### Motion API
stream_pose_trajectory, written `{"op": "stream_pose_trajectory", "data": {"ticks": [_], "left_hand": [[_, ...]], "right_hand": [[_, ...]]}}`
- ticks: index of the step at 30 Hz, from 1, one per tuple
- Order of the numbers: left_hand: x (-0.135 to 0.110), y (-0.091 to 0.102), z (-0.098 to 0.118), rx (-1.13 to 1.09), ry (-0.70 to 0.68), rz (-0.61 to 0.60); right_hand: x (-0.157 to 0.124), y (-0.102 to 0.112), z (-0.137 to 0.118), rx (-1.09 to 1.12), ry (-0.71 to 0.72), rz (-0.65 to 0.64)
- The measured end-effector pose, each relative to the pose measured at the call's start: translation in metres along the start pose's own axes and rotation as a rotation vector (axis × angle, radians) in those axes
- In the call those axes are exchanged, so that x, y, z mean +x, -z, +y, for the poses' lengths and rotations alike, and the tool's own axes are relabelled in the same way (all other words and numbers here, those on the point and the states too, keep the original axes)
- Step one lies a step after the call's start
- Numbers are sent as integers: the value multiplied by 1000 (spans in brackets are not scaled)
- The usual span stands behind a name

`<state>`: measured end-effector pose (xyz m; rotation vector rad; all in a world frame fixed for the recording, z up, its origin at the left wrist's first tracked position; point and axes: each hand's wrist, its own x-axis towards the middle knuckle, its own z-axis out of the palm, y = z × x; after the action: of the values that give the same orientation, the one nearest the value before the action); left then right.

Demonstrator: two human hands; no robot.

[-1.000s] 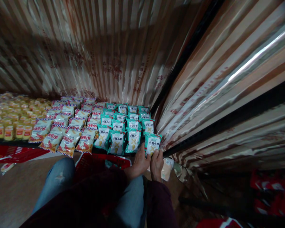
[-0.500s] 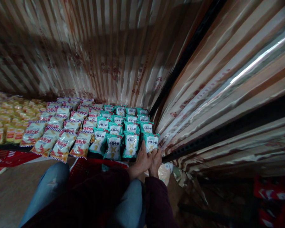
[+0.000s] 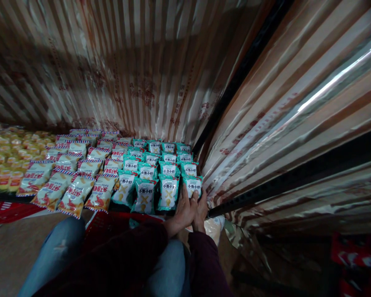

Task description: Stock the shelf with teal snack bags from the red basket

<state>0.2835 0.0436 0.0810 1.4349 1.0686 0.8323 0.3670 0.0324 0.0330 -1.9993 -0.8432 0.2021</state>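
Note:
Both hands are around the front right teal-and-white snack bag (image 3: 193, 183), which stands upright at the end of its row. My left hand (image 3: 185, 209) presses against the bag's left side and lower front. My right hand (image 3: 200, 210) grips its right side, with the thumbs close together at the bottom front. The bag's lower part is hidden behind my fingers. Beside my left hand stands another teal snack bag (image 3: 168, 192), with several more rows of the same bags behind it.
Left of the teal bags are rows of snack bags with striped edges (image 3: 76, 194), then small yellow packs (image 3: 9, 150). A black metal post (image 3: 216, 119) and rail (image 3: 235, 203) border the right corner. Striped sheeting (image 3: 126, 62) hangs behind. A pale bag (image 3: 214, 229) lies below.
The held bag has moved slightly left and back, nearer its row. My right hand's fingers now extend further up its right side. The view has shifted a little.

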Motion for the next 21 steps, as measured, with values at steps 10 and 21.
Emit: {"op": "stream_pose_trajectory", "data": {"ticks": [10, 21], "left_hand": [[9, 8, 9, 38, 90, -101], [15, 6, 14, -2, 68, -7]], "right_hand": [[25, -2, -10, -24, 37, -93], [25, -8, -18, 6, 45, -75]]}}
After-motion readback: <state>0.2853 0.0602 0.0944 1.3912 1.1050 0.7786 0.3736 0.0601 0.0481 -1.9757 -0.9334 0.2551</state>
